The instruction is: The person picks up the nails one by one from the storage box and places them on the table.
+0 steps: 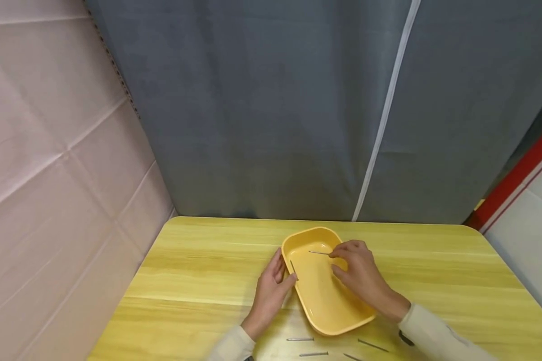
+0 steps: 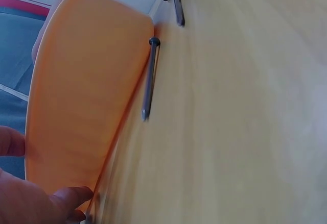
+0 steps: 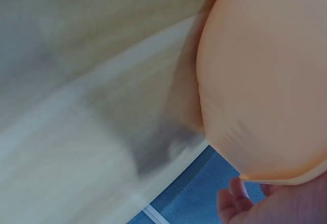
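The right hand [image 1: 359, 271] is half open over the yellow tray [image 1: 322, 296], thumb apart from bent fingers, one nail [image 1: 318, 252] meeting its fingertips (whether pinched, I cannot tell). The left hand [image 1: 273, 286] grips the tray's rim, thumb near a second nail [image 1: 293, 268] inside. Four more nails [image 1: 300, 339] show on the wood-grain table [image 1: 198, 281].

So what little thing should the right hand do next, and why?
Perhaps the right hand should release the thin grey metal nail into the yellow rounded-rectangular plastic tray: that nail is at its fingertips, within the tray's rim, another nail is inside too, and the left hand holds the tray's side.
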{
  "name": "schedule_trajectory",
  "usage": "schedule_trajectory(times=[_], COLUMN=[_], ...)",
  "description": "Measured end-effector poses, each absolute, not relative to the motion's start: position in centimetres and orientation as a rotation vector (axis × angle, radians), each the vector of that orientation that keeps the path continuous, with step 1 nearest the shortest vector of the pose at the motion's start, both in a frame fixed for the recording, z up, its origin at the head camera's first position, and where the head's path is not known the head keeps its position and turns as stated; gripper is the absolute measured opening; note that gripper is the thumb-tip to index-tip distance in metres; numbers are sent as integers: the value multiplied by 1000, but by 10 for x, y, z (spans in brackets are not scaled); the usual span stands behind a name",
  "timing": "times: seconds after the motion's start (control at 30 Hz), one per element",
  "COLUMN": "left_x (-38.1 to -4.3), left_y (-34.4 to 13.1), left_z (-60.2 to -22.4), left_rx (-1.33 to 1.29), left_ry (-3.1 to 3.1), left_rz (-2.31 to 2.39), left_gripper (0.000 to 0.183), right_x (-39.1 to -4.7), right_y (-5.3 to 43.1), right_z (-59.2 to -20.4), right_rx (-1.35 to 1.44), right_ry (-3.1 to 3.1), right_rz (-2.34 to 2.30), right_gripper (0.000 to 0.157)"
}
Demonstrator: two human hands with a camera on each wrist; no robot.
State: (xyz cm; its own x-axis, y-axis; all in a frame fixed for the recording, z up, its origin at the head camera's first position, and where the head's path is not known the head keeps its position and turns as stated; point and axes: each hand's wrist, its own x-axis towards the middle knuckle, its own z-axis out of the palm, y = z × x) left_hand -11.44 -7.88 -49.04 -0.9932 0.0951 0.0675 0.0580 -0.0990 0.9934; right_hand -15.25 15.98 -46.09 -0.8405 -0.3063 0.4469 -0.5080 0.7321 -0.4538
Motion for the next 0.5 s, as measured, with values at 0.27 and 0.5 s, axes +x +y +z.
schedule_trajectory(times=[0.27, 0.5], left_x=[-115, -114], left_y=[-78, -77], left_z=[-491, -489], left_rx=[144, 135], left_ry=[2095, 2065], left_rz=[2303, 2317], left_gripper=[81, 83], right_x=[-164, -174], right_y=[154, 150], right_z=[-461, -462], right_rx=[715, 748], right_ry=[-2651, -2624], right_rz=[672, 571], right_gripper=[15, 12])
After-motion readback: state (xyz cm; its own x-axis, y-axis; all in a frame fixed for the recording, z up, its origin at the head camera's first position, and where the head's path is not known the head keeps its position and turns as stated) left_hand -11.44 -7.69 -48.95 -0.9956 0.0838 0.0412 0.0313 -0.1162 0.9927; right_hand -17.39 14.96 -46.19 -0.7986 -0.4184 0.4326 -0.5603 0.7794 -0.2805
